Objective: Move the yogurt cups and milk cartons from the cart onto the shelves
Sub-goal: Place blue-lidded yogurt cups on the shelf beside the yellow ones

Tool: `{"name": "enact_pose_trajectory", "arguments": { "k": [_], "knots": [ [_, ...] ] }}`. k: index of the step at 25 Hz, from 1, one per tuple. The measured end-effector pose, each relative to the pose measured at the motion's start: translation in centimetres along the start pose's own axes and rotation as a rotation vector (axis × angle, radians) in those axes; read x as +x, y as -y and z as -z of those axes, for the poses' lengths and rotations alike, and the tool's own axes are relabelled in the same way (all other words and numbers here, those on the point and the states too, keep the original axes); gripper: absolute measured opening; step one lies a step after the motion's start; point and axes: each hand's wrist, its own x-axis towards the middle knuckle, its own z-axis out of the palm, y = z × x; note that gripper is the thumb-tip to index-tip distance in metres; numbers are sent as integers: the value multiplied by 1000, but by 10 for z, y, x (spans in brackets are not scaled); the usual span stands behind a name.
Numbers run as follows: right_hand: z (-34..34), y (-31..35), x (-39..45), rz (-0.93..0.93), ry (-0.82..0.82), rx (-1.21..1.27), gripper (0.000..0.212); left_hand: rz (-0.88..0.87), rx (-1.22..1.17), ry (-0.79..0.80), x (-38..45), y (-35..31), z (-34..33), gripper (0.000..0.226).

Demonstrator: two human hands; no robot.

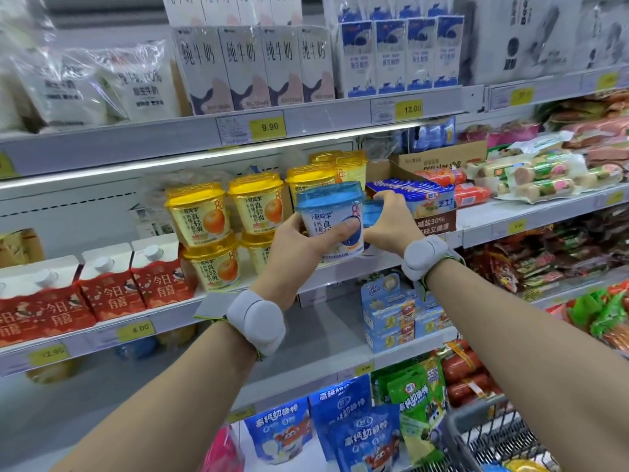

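At mid shelf [343, 272], left hand [289, 243] grips blue yogurt cup [328, 219]; right hand [388, 229] holds second blue cup [372, 211]; crowding could topple stacked orange cups [224, 229].

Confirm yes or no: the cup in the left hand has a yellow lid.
No, the cup gripped by the left hand has a blue lid.

Grey chiller shelves [112, 144] span the view, edged with yellow price tags [269, 127]; a light strip [204, 155] glows beneath the upper shelf's edge.
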Motion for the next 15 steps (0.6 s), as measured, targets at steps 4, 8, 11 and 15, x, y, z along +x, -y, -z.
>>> {"name": "enact_pose_trajectory", "arguments": {
  "k": [4,8,11,15],
  "knots": [
    [3,-4,7,-49,1,7,111,-30,-3,-56,5,2,-1,46],
    [1,-6,14,-31,-19,-53,115,-27,-23,-65,11,-1,0,53],
    [-2,-8,16,-25,-22,-74,100,-31,-21,-72,14,-6,1,58],
    [-4,-17,18,11,23,-81,83,-24,-17,-75,18,-4,3,62]
  ]
}}
